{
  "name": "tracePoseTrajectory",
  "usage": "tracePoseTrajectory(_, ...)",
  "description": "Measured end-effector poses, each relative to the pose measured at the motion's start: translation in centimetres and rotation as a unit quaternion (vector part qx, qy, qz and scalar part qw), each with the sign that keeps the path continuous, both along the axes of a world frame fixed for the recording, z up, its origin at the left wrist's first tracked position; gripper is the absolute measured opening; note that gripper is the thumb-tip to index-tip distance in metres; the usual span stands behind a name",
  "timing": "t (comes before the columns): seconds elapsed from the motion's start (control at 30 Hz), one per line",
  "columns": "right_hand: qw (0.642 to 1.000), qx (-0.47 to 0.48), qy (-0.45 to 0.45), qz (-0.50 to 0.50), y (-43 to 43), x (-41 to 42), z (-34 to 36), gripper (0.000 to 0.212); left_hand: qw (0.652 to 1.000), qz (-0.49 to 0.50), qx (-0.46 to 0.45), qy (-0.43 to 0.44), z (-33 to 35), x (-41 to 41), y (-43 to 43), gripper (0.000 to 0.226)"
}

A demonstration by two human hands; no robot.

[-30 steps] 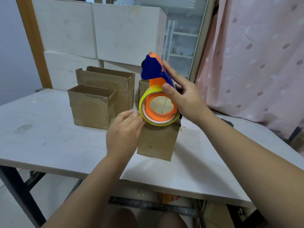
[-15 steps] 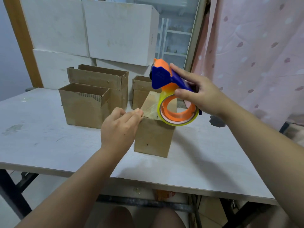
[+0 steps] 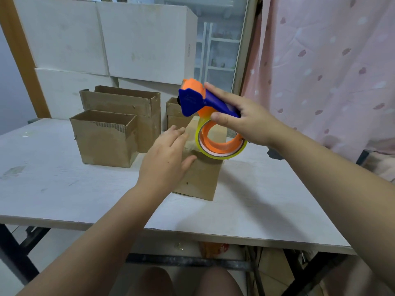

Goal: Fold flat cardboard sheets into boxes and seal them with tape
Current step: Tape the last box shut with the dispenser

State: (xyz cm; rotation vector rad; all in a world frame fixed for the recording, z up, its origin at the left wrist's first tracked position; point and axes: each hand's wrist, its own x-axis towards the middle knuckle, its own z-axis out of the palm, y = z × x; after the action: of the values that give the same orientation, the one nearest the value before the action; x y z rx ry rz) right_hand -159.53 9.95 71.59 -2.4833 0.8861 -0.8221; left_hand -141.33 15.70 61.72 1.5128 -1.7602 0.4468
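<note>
From the head camera I see my right hand [image 3: 248,122] wrapped around the blue handle of the tape dispenser [image 3: 205,107], thumb underneath and fingers over the top, gripping it firmly and holding it in the air just above the small cardboard box [image 3: 201,178]. The yellow-edged tape roll [image 3: 221,144] on its orange hub hangs over the box's top near edge. My left hand [image 3: 166,161] lies flat against the box's upper left corner, fingers spread and extended, thumb pressed on the front face; it closes on nothing, only presses. The box stands on the white table [image 3: 64,184], right of centre. Three open boxes stand further back: a low one [image 3: 104,139] to the left, a taller one [image 3: 126,103] just behind it, and a third [image 3: 174,114] partly hidden behind the dispenser. A pink curtain [image 3: 331,60] hangs on the right.
</note>
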Motion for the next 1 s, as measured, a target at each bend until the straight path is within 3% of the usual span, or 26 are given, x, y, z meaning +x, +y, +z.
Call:
tracePoseTrajectory(0.1, 1.000, -0.007, -0.002, 0.004, 0.1, 0.3, -0.1, 0.061, 0.999, -0.018, 0.031, 0.026, 0.0, -0.8, -0.3, 0.042)
tracePoseTrajectory(0.23, 1.000, -0.014, 0.007, 0.000, 0.1, 0.5, -0.1, 0.063, 0.999, -0.001, -0.004, 0.037, -1.2, -0.8, -0.6, 0.031)
tracePoseTrajectory(0.63, 0.991, -0.018, 0.127, 0.034, -0.3, 0.2, 2.9, 0.069, 1.000, 0.000, -0.015, 0.001, -1.6, -0.3, -1.5, 0.024)
tracePoseTrajectory(0.8, 0.985, -0.002, 0.169, 0.037, -0.6, -1.2, 3.8, 0.068, 0.995, 0.003, -0.089, -0.035, -2.2, -0.3, -1.7, 0.021)
tracePoseTrajectory(1.0, 0.980, -0.008, 0.194, 0.030, -0.3, -2.5, 3.7, 0.064, 0.992, -0.002, -0.107, -0.071, -2.1, -0.5, -1.9, 0.021)
